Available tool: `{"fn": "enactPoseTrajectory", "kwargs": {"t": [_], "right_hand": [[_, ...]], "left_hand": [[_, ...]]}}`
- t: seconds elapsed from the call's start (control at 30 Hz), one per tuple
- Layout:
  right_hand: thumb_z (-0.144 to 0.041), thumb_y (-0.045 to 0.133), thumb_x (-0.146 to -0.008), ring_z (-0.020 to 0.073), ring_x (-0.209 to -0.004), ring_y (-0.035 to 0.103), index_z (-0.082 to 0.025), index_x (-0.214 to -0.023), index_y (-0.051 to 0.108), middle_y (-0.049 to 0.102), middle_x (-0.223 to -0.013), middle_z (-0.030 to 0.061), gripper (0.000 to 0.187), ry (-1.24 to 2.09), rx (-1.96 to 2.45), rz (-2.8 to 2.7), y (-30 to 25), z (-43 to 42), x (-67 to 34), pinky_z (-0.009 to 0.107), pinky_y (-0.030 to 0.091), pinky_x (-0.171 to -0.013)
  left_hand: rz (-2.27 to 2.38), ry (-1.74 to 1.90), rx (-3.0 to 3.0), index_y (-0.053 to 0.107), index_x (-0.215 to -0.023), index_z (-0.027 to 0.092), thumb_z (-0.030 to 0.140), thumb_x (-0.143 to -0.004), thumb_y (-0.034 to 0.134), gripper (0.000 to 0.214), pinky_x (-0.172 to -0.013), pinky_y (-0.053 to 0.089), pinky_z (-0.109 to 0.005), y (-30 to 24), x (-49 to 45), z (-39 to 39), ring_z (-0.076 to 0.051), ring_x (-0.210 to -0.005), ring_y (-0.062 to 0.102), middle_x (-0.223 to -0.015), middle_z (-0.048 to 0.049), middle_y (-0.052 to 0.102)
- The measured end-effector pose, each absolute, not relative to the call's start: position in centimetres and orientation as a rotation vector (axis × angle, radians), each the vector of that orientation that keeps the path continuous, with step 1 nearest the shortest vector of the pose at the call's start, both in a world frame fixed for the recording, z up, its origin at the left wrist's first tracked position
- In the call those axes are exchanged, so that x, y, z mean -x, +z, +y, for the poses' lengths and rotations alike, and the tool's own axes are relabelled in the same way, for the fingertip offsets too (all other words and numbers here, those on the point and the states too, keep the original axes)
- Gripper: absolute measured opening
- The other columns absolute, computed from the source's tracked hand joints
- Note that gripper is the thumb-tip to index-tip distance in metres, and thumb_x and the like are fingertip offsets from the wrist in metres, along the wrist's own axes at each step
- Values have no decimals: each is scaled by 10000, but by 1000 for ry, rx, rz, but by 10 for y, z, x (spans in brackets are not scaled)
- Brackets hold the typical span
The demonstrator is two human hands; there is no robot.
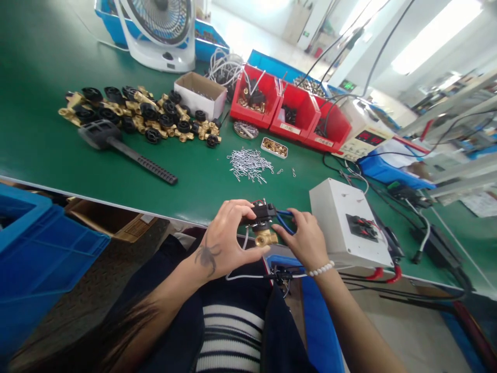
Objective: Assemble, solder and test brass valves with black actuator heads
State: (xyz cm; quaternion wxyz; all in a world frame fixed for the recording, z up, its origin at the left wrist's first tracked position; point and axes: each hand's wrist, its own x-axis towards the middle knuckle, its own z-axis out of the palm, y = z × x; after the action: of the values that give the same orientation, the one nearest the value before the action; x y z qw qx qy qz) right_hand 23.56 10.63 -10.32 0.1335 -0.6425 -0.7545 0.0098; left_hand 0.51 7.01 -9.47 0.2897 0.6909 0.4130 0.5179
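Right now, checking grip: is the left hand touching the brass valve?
Touching. The head view shows the left hand with its thumb against the brass valve.

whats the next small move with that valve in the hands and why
Probably press the blue wires home onto the valve. The left hand grips its black top and brass body at the table edge, while the right hand pinches the wires right beside it, so they look about to be joined. Whether they are already seated cannot be told.

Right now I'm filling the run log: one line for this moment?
left hand: holds brass valve | right hand: on blue wire | white box: beside right hand
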Motion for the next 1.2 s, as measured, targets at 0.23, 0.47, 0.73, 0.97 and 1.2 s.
{"fn": "enactPoseTrajectory", "kwargs": {"t": [0.23,0.47,0.73,0.97,1.2], "right_hand": [[-518,521,-946,255,-1070,666,-247,-1302,572,674,-1173,112,450,492,1444,-1822,-60,79,-222,483,538,-956],[-261,621,-915,216,-1102,678,-200,-1295,590,676,-1253,104,386,596,1264,-2078,-7,52,-201,364,579,-949],[-147,620,-895,172,-1121,669,-166,-1163,659,702,-1216,94,272,275,1126,-2358,16,50,-199,266,542,-1003],[-110,566,-889,161,-1095,693,-190,-1134,666,716,-1218,64,276,271,1107,-2453,19,49,-196,247,559,-979],[-66,457,-887,179,-984,735,-295,-1074,697,764,-1078,-23,381,330,1276,-2205,15,51,-201,332,607,-924]], "left_hand": [[1119,1328,-1798,493,-1069,177,275,-682,823,518,-947,538,-449,-65,-5,50,-240,-1115,598,-1181,-107,584],[1108,1348,-2022,499,-1067,155,260,-701,805,488,-938,529,-379,-44,-2,40,-211,-1097,584,-1156,-114,591],[1099,1267,-2235,532,-1004,151,221,-712,776,387,-975,494,-284,-35,-1,36,-181,-1113,577,-1135,-99,611],[1088,1240,-2221,531,-1016,160,234,-710,776,399,-983,493,-271,-35,0,34,-171,-1114,577,-1140,-87,612],[1069,1202,-2174,519,-1025,184,252,-695,785,429,-955,521,-301,-37,2,33,-180,-1091,590,-1155,-86,607]]}}
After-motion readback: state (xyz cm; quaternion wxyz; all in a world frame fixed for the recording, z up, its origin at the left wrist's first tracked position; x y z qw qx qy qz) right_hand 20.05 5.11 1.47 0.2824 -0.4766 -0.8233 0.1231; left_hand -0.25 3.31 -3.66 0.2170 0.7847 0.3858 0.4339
